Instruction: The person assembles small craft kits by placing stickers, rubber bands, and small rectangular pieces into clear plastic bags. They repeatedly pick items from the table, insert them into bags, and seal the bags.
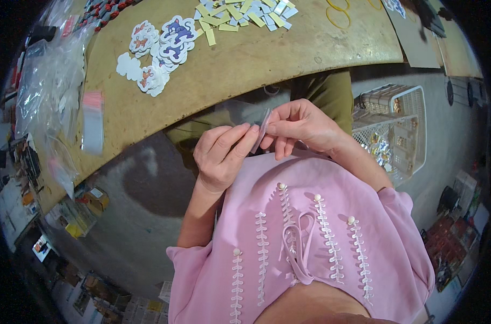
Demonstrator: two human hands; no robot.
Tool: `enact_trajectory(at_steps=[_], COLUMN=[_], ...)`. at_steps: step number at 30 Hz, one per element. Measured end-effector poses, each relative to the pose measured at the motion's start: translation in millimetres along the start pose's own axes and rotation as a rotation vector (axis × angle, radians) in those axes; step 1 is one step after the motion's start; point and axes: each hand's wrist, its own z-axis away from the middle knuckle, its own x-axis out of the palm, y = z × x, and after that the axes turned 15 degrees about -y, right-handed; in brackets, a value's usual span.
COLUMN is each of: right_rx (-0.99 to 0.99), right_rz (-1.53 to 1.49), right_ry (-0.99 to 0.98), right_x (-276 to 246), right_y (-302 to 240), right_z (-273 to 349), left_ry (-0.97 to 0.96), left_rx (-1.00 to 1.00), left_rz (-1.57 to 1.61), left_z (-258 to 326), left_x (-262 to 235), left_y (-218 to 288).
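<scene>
In front of my lap, just off the table's edge, my left hand (pixel 221 154) and my right hand (pixel 300 127) hold a small clear plastic bag (pixel 261 132) between them. The bag is seen almost edge-on, so what it contains, if anything, cannot be made out. Thumb and fingers of my right hand pinch its upper part. My left fingertips press on its other side. Beyond my hands, piles of cartoon cut-out stickers (pixel 172 51) lie on the wooden table (pixel 245 70). A stack of flat clear bags with red top strips (pixel 93 124) rests by the table's left edge.
Many small yellow and silver strips (pixel 240 16) are scattered at the far side, near yellow rubber bands (pixel 338 17). Large clear plastic bags (pixel 51 86) cover the table's left end. A white plastic basket (pixel 413 129) with shiny pieces stands on the floor at right.
</scene>
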Motion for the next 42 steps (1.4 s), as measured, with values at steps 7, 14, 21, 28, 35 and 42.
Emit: enact_trajectory(at_steps=[7,14,21,28,35,42], right_rx=[0.002,-0.116,-0.168,-0.099,-0.02,-0.321], right_rz=[-0.048,0.085,0.227,0.29,0.176,0.54], right_ry=[-0.012,0.077,0.182,0.213,0.159,0.405], right_x=[-11,-11,0,5,-1,-3], right_y=[4,15,15,22,5,15], right_z=[-2,-7,-14,-14,-11,-11], left_ry=[-0.032,-0.123,-0.204,-0.135,-0.213,-0.297], left_rx=[0.021,-0.252,-0.56,-0.642,-0.217,-0.25], left_rz=[0.004,0.002,0.661,0.47,0.246,0.244], left_z=[0,-10,-28,-22,-22,-15], left_x=[-1,3,-1,14,0,-17], left_y=[0,-9,20,13,5,1])
